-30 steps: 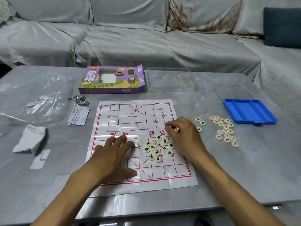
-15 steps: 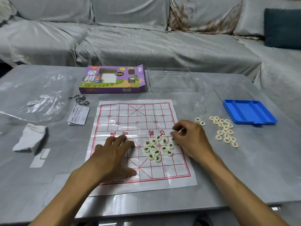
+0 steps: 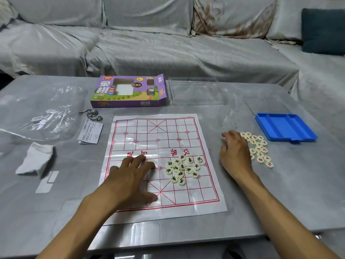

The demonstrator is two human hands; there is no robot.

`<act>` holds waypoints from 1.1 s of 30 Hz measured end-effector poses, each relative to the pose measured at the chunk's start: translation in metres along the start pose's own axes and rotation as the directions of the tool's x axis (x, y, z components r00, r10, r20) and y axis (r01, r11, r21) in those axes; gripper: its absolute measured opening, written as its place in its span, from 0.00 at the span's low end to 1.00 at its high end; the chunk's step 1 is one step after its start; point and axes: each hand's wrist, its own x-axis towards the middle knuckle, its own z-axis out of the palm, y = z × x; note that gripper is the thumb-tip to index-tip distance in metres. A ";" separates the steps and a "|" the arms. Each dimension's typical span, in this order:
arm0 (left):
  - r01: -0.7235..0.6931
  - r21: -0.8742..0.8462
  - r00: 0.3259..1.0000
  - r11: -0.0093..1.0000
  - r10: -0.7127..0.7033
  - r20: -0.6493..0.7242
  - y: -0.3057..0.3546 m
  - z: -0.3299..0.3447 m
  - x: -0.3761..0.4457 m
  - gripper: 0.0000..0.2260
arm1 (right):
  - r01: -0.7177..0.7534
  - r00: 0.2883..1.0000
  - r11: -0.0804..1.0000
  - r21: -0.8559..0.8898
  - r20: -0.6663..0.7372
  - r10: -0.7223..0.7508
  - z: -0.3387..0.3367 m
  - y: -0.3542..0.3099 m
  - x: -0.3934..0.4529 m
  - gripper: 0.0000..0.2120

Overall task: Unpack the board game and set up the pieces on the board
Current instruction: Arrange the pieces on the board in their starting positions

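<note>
A white paper board [image 3: 160, 139] with a red grid lies flat on the grey table. My left hand [image 3: 130, 176] rests palm down on its near left part, fingers spread. A cluster of cream discs with black characters [image 3: 182, 169] sits on the board's right half. Off the board to the right lies a heap of cream discs with red characters [image 3: 260, 148]. My right hand [image 3: 234, 154] hovers over the left edge of that heap, fingers curled downward and apart; whether a disc is under them is hidden.
A purple game box [image 3: 128, 91] lies behind the board, a clear plastic lid [image 3: 196, 91] beside it. A blue tray [image 3: 284, 127] stands at the right. Metal ring puzzle [image 3: 91, 114], leaflet [image 3: 90, 131], plastic wrap [image 3: 43, 113] and crumpled paper [image 3: 34, 158] lie left.
My right hand moved right, off the board's black pieces to the red-marked heap. The two or three discs left of that heap are now under my fingers. My left hand stayed put.
</note>
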 end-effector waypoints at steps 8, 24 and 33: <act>0.000 -0.015 1.000 1.000 0.000 -0.015 0.001 0.000 0.001 0.37 | 0.067 0.997 0.997 -0.045 -0.036 -0.069 0.004 0.011 0.003 0.10; -0.004 -0.021 1.000 1.000 0.004 -0.010 0.001 -0.002 -0.002 0.37 | 0.302 0.945 0.935 0.188 0.072 -0.320 -0.009 -0.052 -0.026 0.07; -0.002 0.001 1.000 1.000 0.002 0.003 0.002 -0.003 -0.002 0.37 | 0.098 0.995 0.989 -0.106 0.030 -0.095 -0.001 0.010 0.005 0.09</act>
